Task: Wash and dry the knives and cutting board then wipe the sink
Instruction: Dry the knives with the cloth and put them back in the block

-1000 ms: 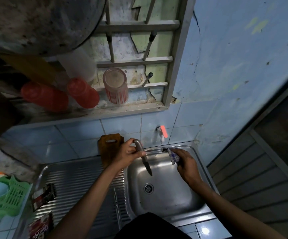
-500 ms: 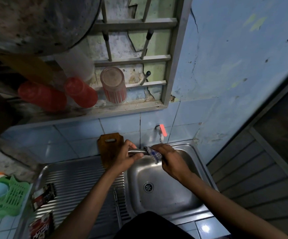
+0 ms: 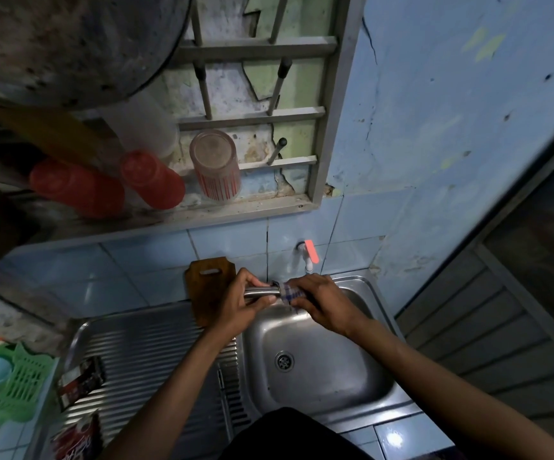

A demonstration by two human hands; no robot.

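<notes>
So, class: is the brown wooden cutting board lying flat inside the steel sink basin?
No, the brown wooden cutting board stands upright against the tiled wall, beside the steel sink basin.

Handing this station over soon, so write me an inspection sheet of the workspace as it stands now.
Surface: steel sink with ribbed drainboard at its left; no water seen running.
Job's things: knife held level over the basin, a checked cloth wrapped round its blade; cutting board stands against the tiles behind the drainboard.
Clutter: dark packets on the drainboard; green basket at far left.
Grippers: left hand grips the knife's handle; right hand pinches the cloth on the blade.
Cables: nothing seen.
Surroundings: tap with a red lever on the blue tiles; cups upturned on the window ledge.
</notes>
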